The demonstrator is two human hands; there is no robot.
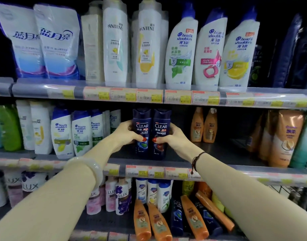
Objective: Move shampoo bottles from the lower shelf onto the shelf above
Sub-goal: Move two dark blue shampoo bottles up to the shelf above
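- We find two dark blue shampoo bottles, the left Clear bottle (142, 119) and the right Clear bottle (161, 119). They are upright and touching side by side at the centre of the middle shelf (222, 153).
- The left hand (127, 132) grasps the left Clear bottle from its left side. The fingers are curled round the far side and the thumb is pressed across the front label.
- The right hand (171, 136) grasps the right Clear bottle from its right side in the same manner, thumb on the front.
- The two thumb tips lie near each other on the labels but apart.
- The bottle bases sit close to the shelf surface. In the dim light we cannot tell whether they rest on it or are just lifted.
- The upper shelf (45, 91) carries refill pouches (45, 42) at the left, Pantene bottles (115, 46) in the middle and large Head & Shoulders bottles (180, 54) to their right, all upright.
- On the middle shelf, small white bottles (62, 133) stand left of the hands. Two orange bottles (204, 126) stand to the right, near the right hand.
- On the bottom shelf, orange bottles (149, 221) lie tilted toward us.
- We note a pale bangle (90, 166) on the left wrist and a dark cord bracelet (197, 158) on the right wrist.
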